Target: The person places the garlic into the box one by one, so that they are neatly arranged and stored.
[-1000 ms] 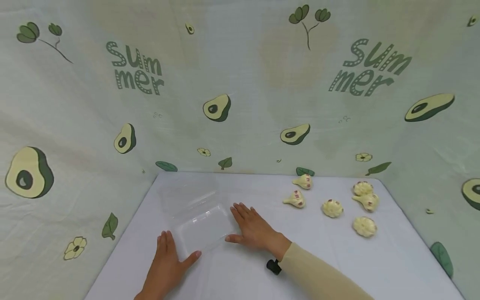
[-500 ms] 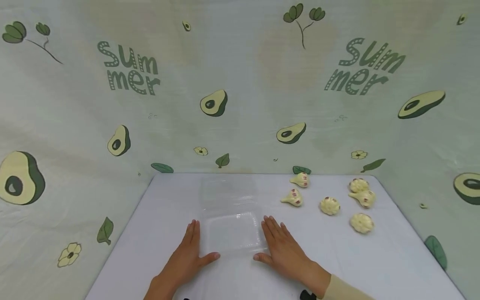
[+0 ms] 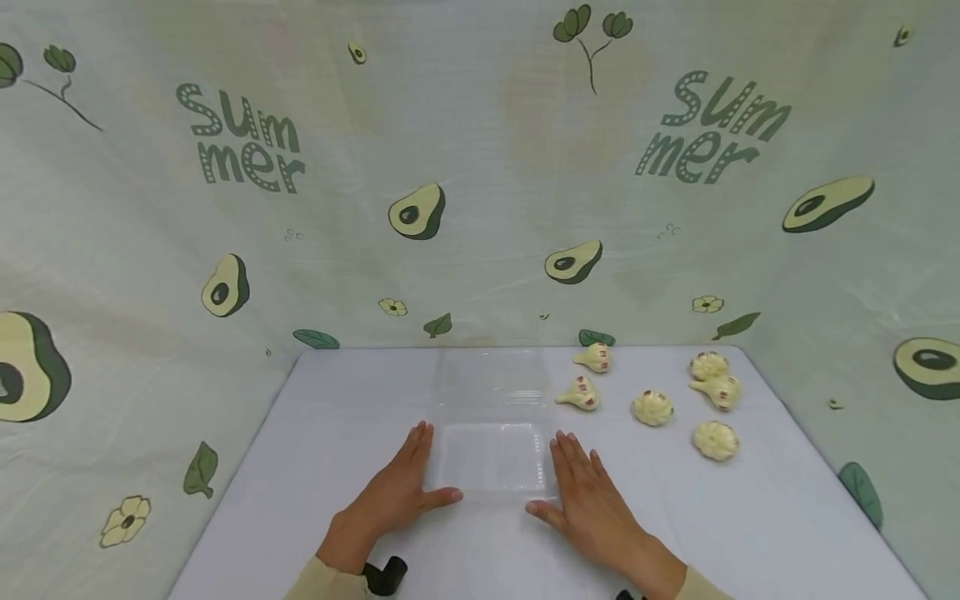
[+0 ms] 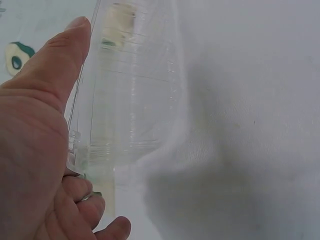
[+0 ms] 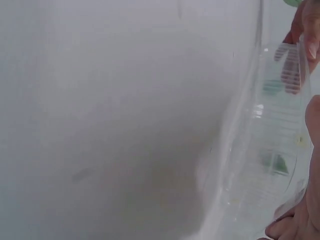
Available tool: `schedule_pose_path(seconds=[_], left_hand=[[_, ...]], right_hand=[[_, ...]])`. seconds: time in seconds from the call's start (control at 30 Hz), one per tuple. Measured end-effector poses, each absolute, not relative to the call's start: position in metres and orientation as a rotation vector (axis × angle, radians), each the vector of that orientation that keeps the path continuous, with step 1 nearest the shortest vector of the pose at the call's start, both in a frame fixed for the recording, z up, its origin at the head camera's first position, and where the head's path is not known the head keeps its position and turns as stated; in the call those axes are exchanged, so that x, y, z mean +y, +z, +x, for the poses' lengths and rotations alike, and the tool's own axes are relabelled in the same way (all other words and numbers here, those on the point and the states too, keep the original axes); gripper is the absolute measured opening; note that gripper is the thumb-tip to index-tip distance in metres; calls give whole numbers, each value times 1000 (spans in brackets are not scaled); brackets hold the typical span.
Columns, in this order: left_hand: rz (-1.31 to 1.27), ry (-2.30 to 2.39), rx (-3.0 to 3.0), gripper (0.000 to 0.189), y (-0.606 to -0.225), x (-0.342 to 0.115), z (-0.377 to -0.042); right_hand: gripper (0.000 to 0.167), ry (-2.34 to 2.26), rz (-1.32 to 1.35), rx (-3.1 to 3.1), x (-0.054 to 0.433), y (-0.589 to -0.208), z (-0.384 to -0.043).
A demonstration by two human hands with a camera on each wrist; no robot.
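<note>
A clear plastic clamshell container (image 3: 491,457) lies open on the white table, its lid (image 3: 489,375) folded back towards the far edge. My left hand (image 3: 401,493) rests along its left side, fingers straight and the thumb at the front rim. On the opposite side my right hand (image 3: 596,504) lies the same way, fingers straight along the wall. The left wrist view shows the left thumb (image 4: 60,60) against the transparent container wall (image 4: 145,90). In the right wrist view, the container (image 5: 270,120) stands between parts of both hands at the right edge.
Several garlic bulbs lie right of the container: one bulb (image 3: 580,393) close to its lid, another (image 3: 596,357) behind, one (image 3: 652,408) farther right, and a front one (image 3: 716,440). Two bulbs touch near the back right corner. A printed cloth (image 3: 480,167) hangs behind the table (image 3: 315,467).
The container has moved right with both hands at its sides and turned from slanted to straight. The garlic bulbs stay in place; the whole view has shifted slightly.
</note>
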State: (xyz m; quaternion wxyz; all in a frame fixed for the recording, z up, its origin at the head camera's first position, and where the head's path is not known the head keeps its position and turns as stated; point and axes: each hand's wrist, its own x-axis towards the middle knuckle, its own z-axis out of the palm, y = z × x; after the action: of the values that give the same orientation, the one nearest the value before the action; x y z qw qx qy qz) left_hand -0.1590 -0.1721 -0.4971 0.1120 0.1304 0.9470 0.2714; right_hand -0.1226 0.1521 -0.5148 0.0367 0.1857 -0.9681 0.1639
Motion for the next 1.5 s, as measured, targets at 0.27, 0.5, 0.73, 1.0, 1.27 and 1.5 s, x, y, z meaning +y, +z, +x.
schedule_pose_path(seconds=[0.27, 0.5, 0.73, 1.0, 1.27, 1.5], left_hand=[[361, 835, 2751, 119, -493, -166, -163], [263, 1117, 2662, 92, -495, -175, -177], [139, 1487, 2480, 62, -499, -184, -201], [-55, 1826, 2155, 70, -501, -186, -217], [-117, 1844, 2118, 67, -503, -187, -220], [-108, 1854, 2090, 67, -506, -189, -222]], right_hand=[[105, 512, 558, -2974, 160, -511, -131], [103, 505, 588, -2976, 162, -509, -133], [103, 503, 604, -2961, 165, -510, -135], [101, 529, 615, -2929, 165, -509, -134], [103, 525, 608, -2941, 167, -510, -134], [104, 512, 611, -2972, 168, -510, -136]])
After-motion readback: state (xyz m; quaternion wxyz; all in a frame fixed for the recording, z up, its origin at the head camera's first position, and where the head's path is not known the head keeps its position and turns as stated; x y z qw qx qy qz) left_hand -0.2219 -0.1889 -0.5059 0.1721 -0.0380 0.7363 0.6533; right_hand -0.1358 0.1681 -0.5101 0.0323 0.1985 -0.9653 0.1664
